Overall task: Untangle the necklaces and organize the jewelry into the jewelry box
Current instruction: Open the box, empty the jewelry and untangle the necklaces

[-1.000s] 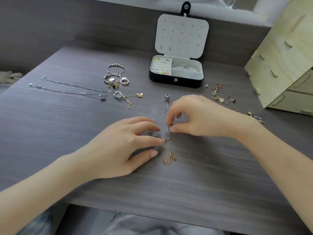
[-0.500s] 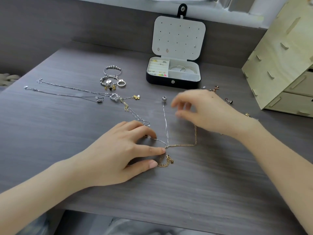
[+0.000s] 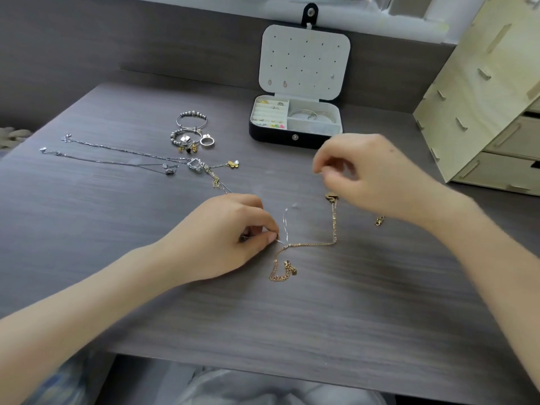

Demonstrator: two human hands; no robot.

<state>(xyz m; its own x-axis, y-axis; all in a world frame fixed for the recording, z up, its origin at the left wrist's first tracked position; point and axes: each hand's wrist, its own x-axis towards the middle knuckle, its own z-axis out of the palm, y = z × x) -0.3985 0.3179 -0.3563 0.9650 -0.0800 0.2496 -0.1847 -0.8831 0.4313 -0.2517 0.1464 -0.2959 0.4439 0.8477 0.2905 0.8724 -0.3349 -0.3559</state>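
Work is on the untangling step, with sorting into the box only part done. The left hand (image 3: 233, 238) rests on the counter (image 3: 292, 323), thumb and forefinger pinched on a thin silver chain (image 3: 283, 225) just beside the spot where it crosses a gold chain (image 3: 334, 223). From that crossing the gold chain runs right and then up toward the right hand (image 3: 374, 176), while its other end lies curled near the front edge. The right hand hovers above the counter in front of the jewelry box (image 3: 271, 135), fingers curled with the tips drawn together. Motion blur hides whether they grip the silver chain's far end or nothing at all.

The box stands open at the back, its lid upright, with some rings and hoops already in its compartments. More necklaces (image 3: 195, 165) lie stretched out to the left, apparently also joined to one another, and bracelets (image 3: 191, 114) sit behind them.

The next move probably calls for keeping the left pinch firm at the crossing while the right hand draws the silver strand gently free. A sharp tug would likely tighten the snag, since both chains look fine and easy to kink.
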